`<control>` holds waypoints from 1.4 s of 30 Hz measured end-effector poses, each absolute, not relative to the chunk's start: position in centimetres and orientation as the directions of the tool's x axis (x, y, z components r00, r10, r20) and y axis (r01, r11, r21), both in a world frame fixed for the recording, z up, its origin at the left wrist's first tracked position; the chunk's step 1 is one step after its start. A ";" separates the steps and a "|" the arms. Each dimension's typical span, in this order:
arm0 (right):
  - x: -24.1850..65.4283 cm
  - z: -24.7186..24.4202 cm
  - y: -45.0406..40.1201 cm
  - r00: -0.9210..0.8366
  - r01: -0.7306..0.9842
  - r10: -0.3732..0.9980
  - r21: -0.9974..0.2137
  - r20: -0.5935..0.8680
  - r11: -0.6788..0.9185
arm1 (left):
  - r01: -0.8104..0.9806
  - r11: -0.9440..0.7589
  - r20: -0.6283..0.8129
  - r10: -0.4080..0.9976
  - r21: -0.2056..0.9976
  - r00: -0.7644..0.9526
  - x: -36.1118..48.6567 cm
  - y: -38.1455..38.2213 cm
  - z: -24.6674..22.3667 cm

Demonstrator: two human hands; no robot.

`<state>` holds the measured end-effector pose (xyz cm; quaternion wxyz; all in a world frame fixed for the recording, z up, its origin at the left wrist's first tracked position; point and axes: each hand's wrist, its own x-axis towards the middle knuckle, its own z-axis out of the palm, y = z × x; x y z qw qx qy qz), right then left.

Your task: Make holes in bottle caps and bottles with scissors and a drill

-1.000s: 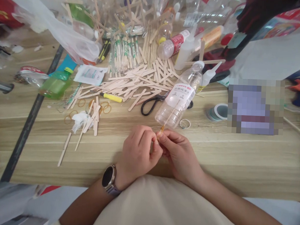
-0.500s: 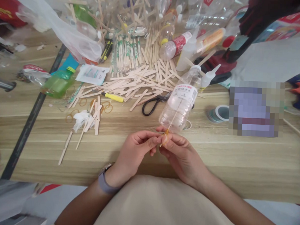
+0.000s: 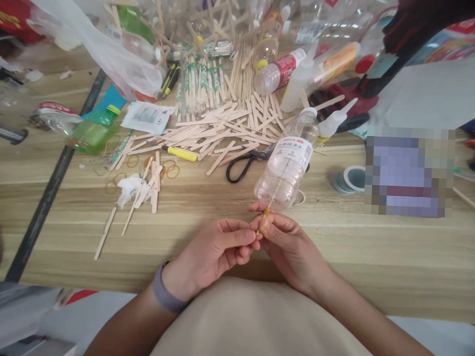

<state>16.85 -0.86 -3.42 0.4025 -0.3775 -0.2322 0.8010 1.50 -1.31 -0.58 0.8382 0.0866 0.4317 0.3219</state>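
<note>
thin stick [image 3: 277, 187] between both hands [image 3: 293, 249]

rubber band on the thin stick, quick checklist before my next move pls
1. Right hand holding the thin stick: ok
2. Rubber band on the stick: ok, bunched at the fingertips
3. Band tight: cannot tell, fingers cover part of it
4. Left hand close to the band: ok, fingertips right beside it
5. Scissors fully uncovered: not ok, the clear bottle hides part
6. Spare bands on the table: ok
</note>
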 end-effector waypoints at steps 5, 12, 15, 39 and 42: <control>16.9 -3.7 -1.0 -0.384 -0.441 0.799 -0.669 -0.462 -0.599 | -0.558 0.772 -0.692 0.582 0.305 0.427 1.8 -1.6 -1.0; 16.7 -3.9 -0.8 -0.364 -0.436 0.812 -0.688 -0.456 -0.581 | -0.716 0.693 -0.723 0.535 0.081 0.436 2.7 -2.3 -1.3; 16.7 -3.8 -0.8 -0.366 -0.427 0.808 -0.689 -0.461 -0.586 | -0.732 0.681 -0.754 0.492 0.022 0.435 2.9 -2.4 -1.2; 15.0 -3.7 -1.0 -0.240 -0.447 0.892 -0.772 -0.383 -0.452 | -0.860 0.510 -0.641 0.651 -0.028 0.407 3.6 -2.5 -2.2; 14.9 -3.8 -1.1 -0.240 -0.480 0.882 -0.741 -0.405 -0.470 | -0.853 0.522 -0.613 0.675 0.003 0.410 3.3 -2.7 -2.4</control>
